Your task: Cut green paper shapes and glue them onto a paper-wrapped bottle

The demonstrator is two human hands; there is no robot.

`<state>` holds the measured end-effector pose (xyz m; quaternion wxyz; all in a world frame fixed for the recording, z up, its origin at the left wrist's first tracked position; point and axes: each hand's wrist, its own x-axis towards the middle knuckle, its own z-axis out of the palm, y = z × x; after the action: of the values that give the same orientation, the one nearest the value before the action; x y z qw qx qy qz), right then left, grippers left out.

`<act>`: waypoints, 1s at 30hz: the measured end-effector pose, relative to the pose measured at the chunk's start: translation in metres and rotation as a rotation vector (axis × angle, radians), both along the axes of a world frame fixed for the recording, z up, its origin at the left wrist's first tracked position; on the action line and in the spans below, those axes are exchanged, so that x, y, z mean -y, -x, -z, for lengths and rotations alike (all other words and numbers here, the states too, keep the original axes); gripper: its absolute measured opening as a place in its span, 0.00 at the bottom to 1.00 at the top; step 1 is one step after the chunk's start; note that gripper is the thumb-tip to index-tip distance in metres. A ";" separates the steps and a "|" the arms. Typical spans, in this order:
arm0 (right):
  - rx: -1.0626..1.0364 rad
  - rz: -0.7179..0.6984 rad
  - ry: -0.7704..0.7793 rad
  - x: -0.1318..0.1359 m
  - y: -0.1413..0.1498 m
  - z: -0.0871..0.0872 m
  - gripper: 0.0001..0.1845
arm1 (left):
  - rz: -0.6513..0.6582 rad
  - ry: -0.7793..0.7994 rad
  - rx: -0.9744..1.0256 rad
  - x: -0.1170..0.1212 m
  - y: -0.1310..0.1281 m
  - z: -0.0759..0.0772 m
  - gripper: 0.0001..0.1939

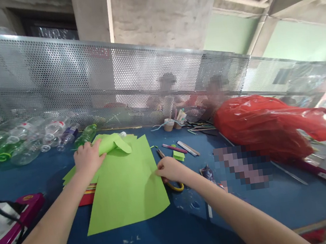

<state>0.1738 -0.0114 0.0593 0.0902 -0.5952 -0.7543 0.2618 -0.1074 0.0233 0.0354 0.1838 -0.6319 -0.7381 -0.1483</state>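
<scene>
A large light-green paper sheet [127, 194] lies on the blue table over other green and red sheets. My left hand [88, 160] is closed on a curled piece of green paper [107, 144] at the stack's far end. At the right edge of the large sheet, my right hand [171, 169] has its fingers pinched together on the paper's edge. Scissors [177, 187] with a yellow handle lie beneath the right hand and are partly hidden by it; their blades point away from me.
Plastic bottles [27, 150] lie at the back left, before a perforated metal screen [64, 79]. Pens [175, 148], a folded green slip [178, 156] and cups of markers [169, 125] sit beyond my right hand. A red plastic bag [265, 124] is at right, a purple box [30, 207] at left.
</scene>
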 end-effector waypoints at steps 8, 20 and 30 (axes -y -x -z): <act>0.285 0.077 -0.232 0.023 -0.018 -0.006 0.09 | 0.088 -0.156 0.034 0.001 -0.003 0.001 0.29; 0.129 -0.002 -0.339 0.029 -0.040 0.006 0.18 | 0.706 0.153 0.177 0.008 -0.060 0.015 0.17; -0.103 -0.033 -0.353 0.031 -0.043 0.009 0.19 | 0.756 0.194 0.267 0.007 -0.058 0.021 0.15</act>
<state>0.2164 -0.0420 0.0502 0.2274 -0.5435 -0.7927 0.1568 -0.0490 0.0163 0.0141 -0.0413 -0.8483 -0.4818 -0.2157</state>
